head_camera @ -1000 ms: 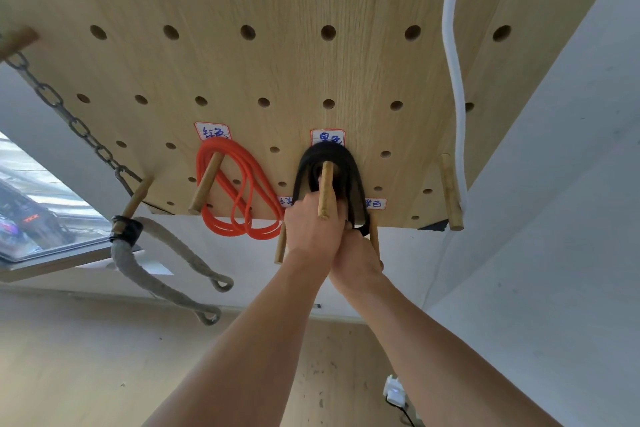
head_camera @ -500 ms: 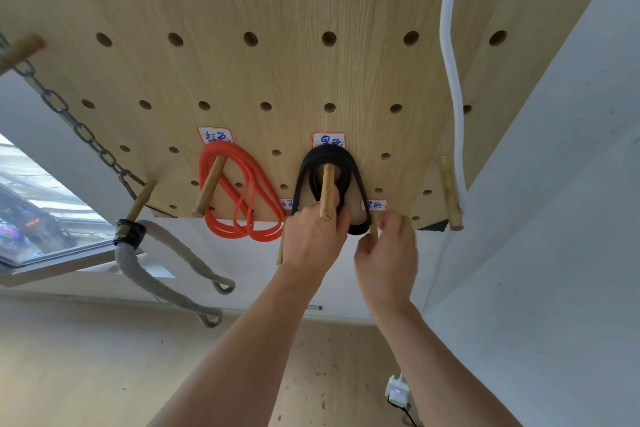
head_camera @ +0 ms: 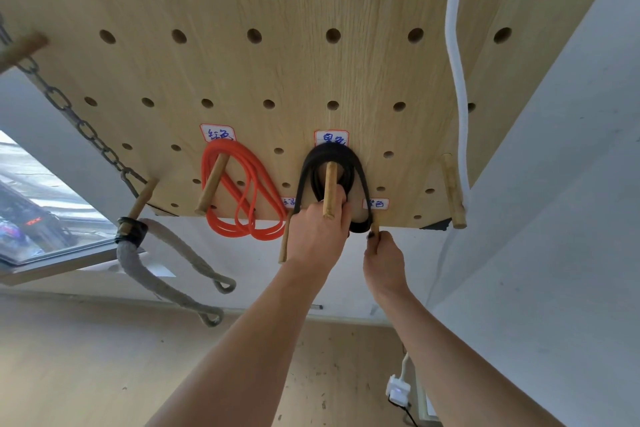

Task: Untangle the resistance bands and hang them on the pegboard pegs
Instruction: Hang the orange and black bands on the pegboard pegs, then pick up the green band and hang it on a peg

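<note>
Black band (head_camera: 332,154) looped over middle peg (head_camera: 329,189) on pegboard (head_camera: 311,73), below the black label. Left hand (head_camera: 320,234) up at that peg, fingers curled into the band's loops beside it, grasping. Right hand (head_camera: 382,262) below and right of the peg, pinching something small and dark at the board's lower edge; likely a trailing end of the band, but cannot tell for sure. Red band (head_camera: 242,191) already hung left of the peg. Risks, by judgement: pulling outward along the peg could slide loops off its tip; letting go early could leave coils twisted or sagging unevenly.
</note>
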The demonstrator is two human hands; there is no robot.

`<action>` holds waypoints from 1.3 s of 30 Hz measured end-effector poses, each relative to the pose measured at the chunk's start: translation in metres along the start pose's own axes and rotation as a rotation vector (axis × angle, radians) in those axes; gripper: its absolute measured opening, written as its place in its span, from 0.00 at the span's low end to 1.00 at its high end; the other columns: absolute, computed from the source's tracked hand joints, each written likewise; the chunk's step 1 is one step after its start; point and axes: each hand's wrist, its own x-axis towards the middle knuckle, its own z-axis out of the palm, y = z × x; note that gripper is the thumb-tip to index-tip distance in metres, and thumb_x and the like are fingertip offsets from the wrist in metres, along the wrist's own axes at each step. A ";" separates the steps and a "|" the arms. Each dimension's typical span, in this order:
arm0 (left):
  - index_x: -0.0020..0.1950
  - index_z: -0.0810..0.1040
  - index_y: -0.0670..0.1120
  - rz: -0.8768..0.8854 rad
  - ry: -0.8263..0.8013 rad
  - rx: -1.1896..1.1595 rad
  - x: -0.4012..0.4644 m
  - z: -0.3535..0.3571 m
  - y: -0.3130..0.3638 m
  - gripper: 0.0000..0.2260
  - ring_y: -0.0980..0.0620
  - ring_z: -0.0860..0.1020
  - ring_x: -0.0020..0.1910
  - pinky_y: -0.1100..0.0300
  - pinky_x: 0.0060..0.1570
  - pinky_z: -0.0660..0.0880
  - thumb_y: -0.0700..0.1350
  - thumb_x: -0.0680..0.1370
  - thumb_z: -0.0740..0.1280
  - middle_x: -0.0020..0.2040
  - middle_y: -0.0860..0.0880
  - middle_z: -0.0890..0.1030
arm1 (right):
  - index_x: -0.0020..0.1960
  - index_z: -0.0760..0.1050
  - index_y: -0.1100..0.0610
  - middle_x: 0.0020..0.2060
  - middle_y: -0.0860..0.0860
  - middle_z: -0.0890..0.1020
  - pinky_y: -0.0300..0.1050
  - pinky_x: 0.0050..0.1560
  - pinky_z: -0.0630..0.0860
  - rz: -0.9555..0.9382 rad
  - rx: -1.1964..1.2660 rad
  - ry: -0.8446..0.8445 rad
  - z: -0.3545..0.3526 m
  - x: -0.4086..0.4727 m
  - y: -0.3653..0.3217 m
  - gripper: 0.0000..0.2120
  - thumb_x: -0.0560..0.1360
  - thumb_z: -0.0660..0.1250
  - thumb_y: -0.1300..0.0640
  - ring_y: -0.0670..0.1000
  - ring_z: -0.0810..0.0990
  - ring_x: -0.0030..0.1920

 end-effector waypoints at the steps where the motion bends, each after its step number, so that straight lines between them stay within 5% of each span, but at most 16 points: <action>1: 0.57 0.74 0.44 0.006 -0.005 0.011 -0.001 0.000 -0.001 0.07 0.48 0.76 0.24 0.57 0.23 0.74 0.47 0.84 0.62 0.32 0.48 0.78 | 0.43 0.66 0.58 0.35 0.52 0.73 0.41 0.31 0.64 -0.001 0.010 0.000 0.000 0.000 0.001 0.16 0.87 0.52 0.55 0.49 0.70 0.33; 7: 0.58 0.73 0.46 0.005 -0.108 0.078 -0.017 -0.001 -0.005 0.10 0.47 0.78 0.28 0.52 0.34 0.80 0.51 0.85 0.58 0.33 0.49 0.79 | 0.45 0.69 0.58 0.38 0.56 0.77 0.48 0.35 0.71 0.012 0.057 -0.033 -0.001 0.005 0.007 0.15 0.87 0.53 0.54 0.53 0.74 0.35; 12: 0.61 0.71 0.47 -0.017 -0.215 0.075 -0.050 -0.008 -0.012 0.10 0.46 0.81 0.35 0.51 0.39 0.80 0.50 0.85 0.57 0.37 0.50 0.81 | 0.62 0.72 0.59 0.51 0.55 0.81 0.51 0.49 0.75 0.110 0.165 0.139 -0.001 -0.004 0.004 0.19 0.85 0.55 0.45 0.57 0.80 0.52; 15: 0.57 0.69 0.48 -0.011 -0.286 0.113 -0.076 -0.007 -0.022 0.08 0.46 0.81 0.35 0.52 0.41 0.81 0.50 0.85 0.55 0.37 0.51 0.81 | 0.61 0.72 0.59 0.49 0.55 0.84 0.55 0.51 0.76 0.336 0.371 0.274 0.004 -0.021 0.017 0.20 0.84 0.51 0.44 0.58 0.81 0.51; 17: 0.55 0.68 0.48 -0.001 -0.346 0.112 -0.095 -0.007 -0.028 0.07 0.46 0.80 0.33 0.52 0.40 0.80 0.50 0.85 0.55 0.37 0.50 0.80 | 0.64 0.72 0.62 0.56 0.60 0.82 0.61 0.57 0.78 0.483 0.408 0.280 0.015 -0.038 0.035 0.24 0.83 0.50 0.45 0.63 0.81 0.55; 21: 0.54 0.68 0.48 0.007 -0.538 0.047 -0.133 -0.011 -0.047 0.06 0.44 0.78 0.35 0.53 0.39 0.77 0.49 0.84 0.57 0.39 0.47 0.80 | 0.59 0.68 0.62 0.61 0.64 0.74 0.58 0.58 0.74 0.439 0.157 0.044 0.034 -0.089 0.053 0.19 0.79 0.48 0.50 0.67 0.75 0.60; 25: 0.54 0.72 0.47 -0.053 -0.695 0.038 -0.181 -0.025 -0.086 0.06 0.40 0.79 0.41 0.55 0.37 0.69 0.47 0.83 0.58 0.44 0.45 0.81 | 0.61 0.72 0.67 0.59 0.60 0.79 0.52 0.53 0.71 0.486 -0.030 -0.062 0.084 -0.123 0.053 0.20 0.83 0.48 0.56 0.62 0.78 0.59; 28: 0.56 0.73 0.48 -0.207 -0.739 0.067 -0.229 -0.034 -0.139 0.06 0.41 0.81 0.46 0.53 0.41 0.75 0.47 0.82 0.59 0.48 0.45 0.82 | 0.45 0.75 0.63 0.44 0.62 0.83 0.56 0.50 0.79 0.423 -0.071 -0.150 0.147 -0.148 0.059 0.16 0.77 0.55 0.52 0.62 0.82 0.47; 30: 0.57 0.74 0.48 -0.343 -0.745 0.075 -0.265 -0.037 -0.183 0.07 0.41 0.81 0.49 0.51 0.47 0.79 0.46 0.81 0.60 0.51 0.45 0.82 | 0.42 0.70 0.58 0.37 0.56 0.76 0.51 0.47 0.75 0.334 -0.148 -0.268 0.185 -0.174 0.058 0.08 0.78 0.61 0.56 0.57 0.78 0.44; 33: 0.62 0.73 0.46 -0.529 -0.757 0.107 -0.322 -0.027 -0.253 0.11 0.39 0.80 0.55 0.51 0.51 0.76 0.45 0.80 0.61 0.57 0.43 0.81 | 0.48 0.73 0.55 0.43 0.52 0.79 0.47 0.45 0.73 0.234 -0.328 -0.448 0.251 -0.196 0.086 0.04 0.76 0.65 0.55 0.56 0.78 0.46; 39: 0.67 0.69 0.46 -0.769 -0.813 0.137 -0.464 0.054 -0.385 0.16 0.39 0.78 0.60 0.49 0.51 0.74 0.45 0.80 0.63 0.63 0.42 0.78 | 0.64 0.77 0.51 0.60 0.51 0.81 0.45 0.56 0.76 0.023 -0.674 -0.792 0.398 -0.219 0.222 0.17 0.75 0.67 0.56 0.56 0.80 0.59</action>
